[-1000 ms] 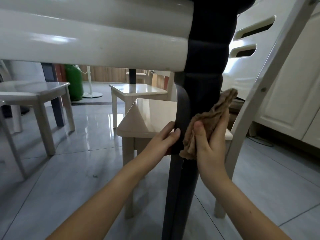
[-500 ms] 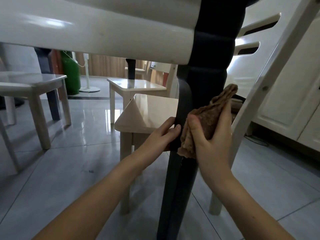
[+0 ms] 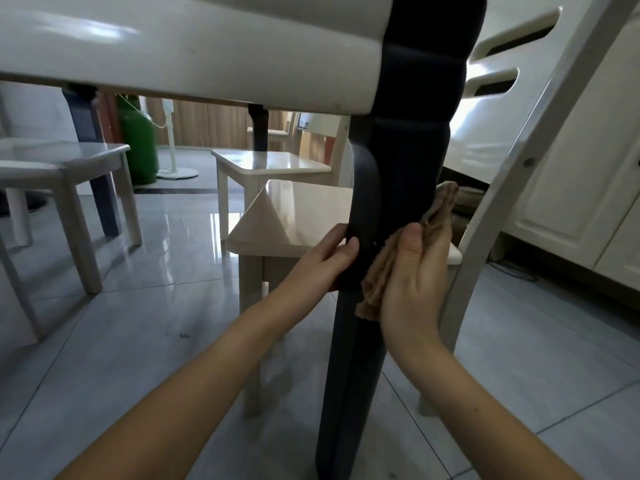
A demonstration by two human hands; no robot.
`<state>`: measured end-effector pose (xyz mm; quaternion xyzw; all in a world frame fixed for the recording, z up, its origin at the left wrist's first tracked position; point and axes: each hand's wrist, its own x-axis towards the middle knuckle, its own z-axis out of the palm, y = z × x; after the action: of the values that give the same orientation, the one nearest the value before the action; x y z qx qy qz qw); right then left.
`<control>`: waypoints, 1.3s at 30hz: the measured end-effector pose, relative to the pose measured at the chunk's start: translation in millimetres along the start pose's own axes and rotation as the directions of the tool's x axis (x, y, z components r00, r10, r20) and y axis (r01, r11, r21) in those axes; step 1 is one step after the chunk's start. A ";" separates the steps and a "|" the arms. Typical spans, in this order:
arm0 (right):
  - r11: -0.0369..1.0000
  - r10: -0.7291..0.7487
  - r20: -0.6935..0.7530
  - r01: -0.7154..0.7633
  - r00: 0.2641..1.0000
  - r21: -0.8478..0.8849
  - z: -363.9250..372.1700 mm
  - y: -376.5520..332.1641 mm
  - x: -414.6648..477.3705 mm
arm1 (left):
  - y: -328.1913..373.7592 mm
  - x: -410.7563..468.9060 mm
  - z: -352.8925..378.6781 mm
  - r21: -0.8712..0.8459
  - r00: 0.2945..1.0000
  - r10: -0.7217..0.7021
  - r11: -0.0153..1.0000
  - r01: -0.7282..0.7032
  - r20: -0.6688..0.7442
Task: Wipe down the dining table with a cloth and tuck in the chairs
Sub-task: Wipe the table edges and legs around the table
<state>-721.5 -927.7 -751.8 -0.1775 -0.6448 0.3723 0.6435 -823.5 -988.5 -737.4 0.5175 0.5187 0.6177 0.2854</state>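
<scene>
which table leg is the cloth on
The near dark leg, centre frame: left hand grips it, right hand holds the cloth against it. The two far legs stand untouched.

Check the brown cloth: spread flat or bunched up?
Bunched: the brown cloth shows crumpled folds, held by the right hand against the dark table leg.

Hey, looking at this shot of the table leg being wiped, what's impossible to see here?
Head view only:
- Tabletop surface: above the frame; only the table's rim shows from below, so wiped or not is unknown.
- Left hand: its fingers are hidden behind the table leg it grips.
- Cloth: mostly covered by the right hand; its contact face is hidden.
- Leg's foot: cut off by the bottom edge.
</scene>
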 end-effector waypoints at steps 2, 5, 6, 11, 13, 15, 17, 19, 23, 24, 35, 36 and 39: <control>0.987 -0.079 -0.068 0.068 0.995 -0.146 7.9 17.1 -18.7 | 0.0 -0.1 -0.4 0.003 1.000 0.012 1.000 -0.012 0.001; 0.955 0.054 0.027 -0.044 0.998 -0.293 -3.3 62.1 -78.9 | -0.4 -0.6 -1.6 0.000 1.000 0.021 1.000 -0.021 0.021; 0.933 0.210 0.079 -0.176 0.974 -0.315 -12.5 78.7 -103.5 | 0.3 -0.8 -1.8 -0.013 1.000 0.018 1.000 -0.018 0.024; 0.714 0.680 0.241 -0.552 0.693 -0.430 -50.0 123.6 -180.5 | 1.4 -2.6 -0.4 -0.044 0.999 0.021 0.999 -0.019 0.030; 0.765 0.635 0.310 -0.519 0.708 -0.380 -55.5 122.9 -169.3 | 0.5 -2.4 -0.5 -0.050 0.999 0.013 0.999 -0.011 0.031; 0.806 0.577 0.286 -0.475 0.765 -0.354 -51.4 113.7 -141.3 | 0.4 -1.8 -0.4 -0.036 0.999 0.013 0.999 -0.012 0.030; 0.902 0.424 0.315 -0.365 0.849 -0.230 -45.2 96.0 -118.0 | -0.9 -0.1 -1.1 -0.013 0.999 0.023 1.000 -0.023 0.036; 0.939 0.335 0.272 -0.297 0.902 -0.172 -37.7 88.4 -115.4 | -3.1 1.8 -1.5 -0.002 0.999 0.032 0.999 -0.032 0.033; 0.933 0.275 0.264 -0.191 0.924 -0.305 -34.3 108.4 -137.1 | -4.7 3.1 -1.2 0.012 0.999 0.040 0.999 -0.040 0.037; 0.921 0.321 0.288 -0.227 0.902 -0.315 -37.2 118.1 -144.7 | -4.3 2.7 -1.2 0.014 0.998 0.043 0.999 -0.043 0.042; 0.637 0.754 0.401 -0.433 0.520 -0.638 -75.2 180.1 -226.9 | -1.9 2.7 -0.7 0.044 0.996 0.071 0.996 -0.073 0.055; 0.616 0.774 0.363 -0.486 0.518 -0.620 -70.2 184.5 -225.3 | -2.7 3.2 -1.2 0.040 0.996 0.070 0.997 -0.072 0.058; 0.604 0.793 0.309 -0.616 0.525 -0.505 -62.6 211.4 -223.3 | -3.9 2.5 -1.4 0.038 0.997 0.056 0.998 -0.058 0.048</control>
<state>-689.8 -930.6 -1064.0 -0.4289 -0.7106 0.5209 0.1995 -826.3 -985.6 -740.1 0.5519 0.5089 0.6031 0.2696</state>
